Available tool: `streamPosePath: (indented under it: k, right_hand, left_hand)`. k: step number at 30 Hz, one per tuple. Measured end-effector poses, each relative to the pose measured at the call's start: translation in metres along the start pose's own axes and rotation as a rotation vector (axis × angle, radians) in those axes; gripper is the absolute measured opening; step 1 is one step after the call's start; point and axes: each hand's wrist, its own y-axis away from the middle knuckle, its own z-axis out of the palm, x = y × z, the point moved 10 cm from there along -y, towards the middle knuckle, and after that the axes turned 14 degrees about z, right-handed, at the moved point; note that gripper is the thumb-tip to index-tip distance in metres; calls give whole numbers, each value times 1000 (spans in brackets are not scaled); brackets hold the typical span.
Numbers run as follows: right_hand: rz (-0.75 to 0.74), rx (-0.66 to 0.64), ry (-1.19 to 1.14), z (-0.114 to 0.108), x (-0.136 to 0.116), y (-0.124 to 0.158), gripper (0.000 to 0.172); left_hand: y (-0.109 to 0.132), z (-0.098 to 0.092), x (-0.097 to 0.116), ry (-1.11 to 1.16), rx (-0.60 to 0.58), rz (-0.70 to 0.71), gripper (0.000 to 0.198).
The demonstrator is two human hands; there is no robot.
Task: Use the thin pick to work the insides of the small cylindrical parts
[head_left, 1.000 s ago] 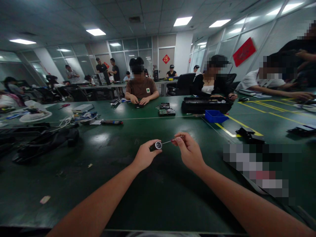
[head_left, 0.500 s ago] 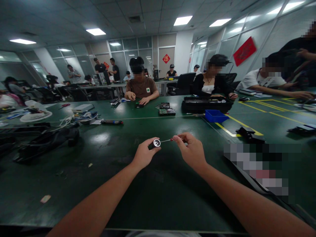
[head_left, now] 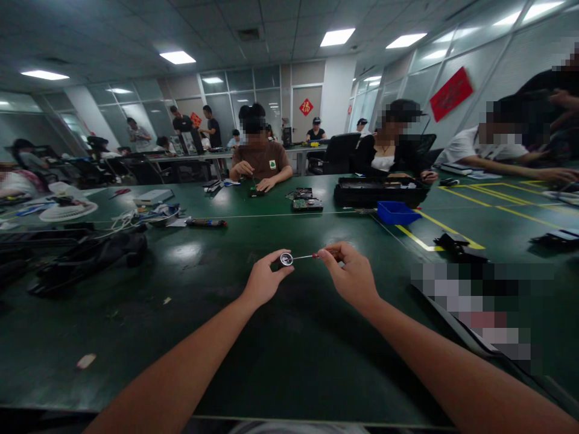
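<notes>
Between thumb and fingers, my left hand [head_left: 265, 278] holds a small round part [head_left: 286, 259] with a bright ring-shaped rim and a dark body; its exact kind is too small to tell. My right hand [head_left: 350, 271] is closed on the reddish handle of a screwdriver [head_left: 303, 257]. The thin metal shaft points left and its tip meets the rim area of the round part. Whether the tip sits in a screw I cannot tell. Both hands are above the green table [head_left: 289, 349], in front of me.
A blue bin [head_left: 397, 213] and a black casing [head_left: 380, 191] stand ahead to the right. Circuit boards [head_left: 307, 204] lie ahead, a dark pen-like tool [head_left: 205, 222] ahead left. Black plastic parts [head_left: 90, 259] lie left. A co-worker [head_left: 260, 160] sits opposite.
The round part has tilted slightly in my left hand, while the screwdriver stays against it. The co-worker opposite has raised a hand above a small dark object.
</notes>
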Motion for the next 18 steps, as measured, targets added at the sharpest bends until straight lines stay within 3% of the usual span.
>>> streamPosePath:
  k: [8,14,18]
  right_hand:
    - [-32,-24,26,2,-4,2,30]
    - [-17,19,68,-1,-3,2,42]
    - [-35,-20,31,2,-5,3,28]
  left_hand:
    - [0,-1,4,-53,-15,53,42]
    - [1,2,13,-153,-59,139,40]
    - [1,3,14,-187,-74,157,39]
